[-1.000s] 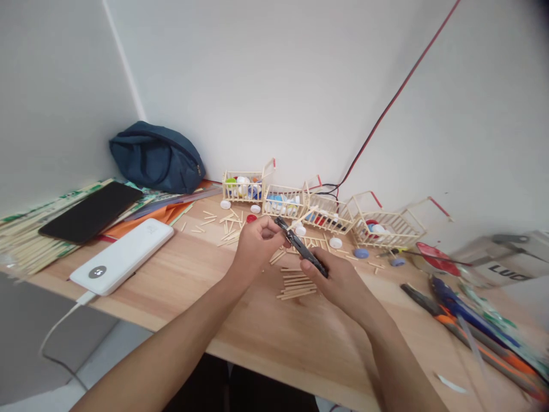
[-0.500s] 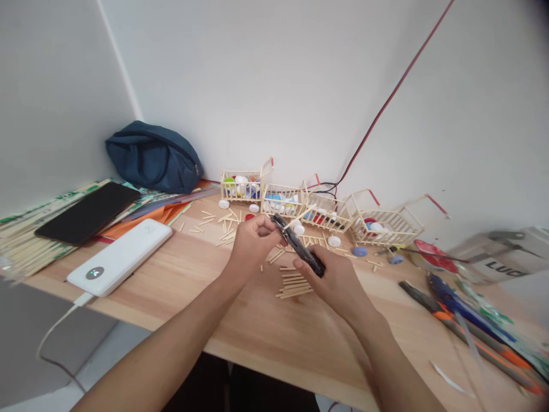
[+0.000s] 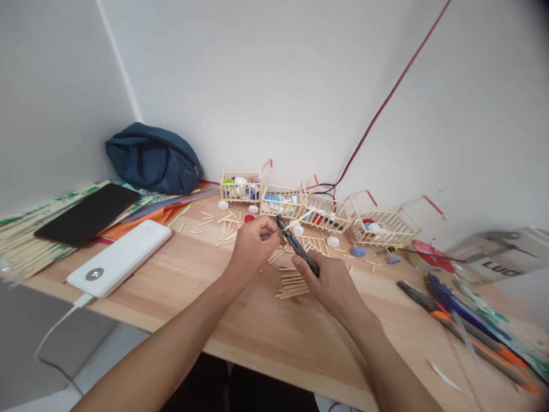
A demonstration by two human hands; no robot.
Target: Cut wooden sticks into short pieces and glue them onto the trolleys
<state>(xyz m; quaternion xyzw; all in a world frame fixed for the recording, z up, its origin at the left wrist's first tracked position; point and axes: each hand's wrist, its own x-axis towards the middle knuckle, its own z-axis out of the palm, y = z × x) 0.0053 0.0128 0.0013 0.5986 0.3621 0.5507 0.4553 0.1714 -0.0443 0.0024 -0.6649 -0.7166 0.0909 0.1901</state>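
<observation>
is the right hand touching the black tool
Touching: the head view shows the right hand closed around the near end of the black tool, with no gap visible.

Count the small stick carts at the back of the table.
4, in one row: the leftmost cart, the second cart just right of it, the third cart next, and the rightmost cart. Neighbours partly overlap; I see no others.
</observation>
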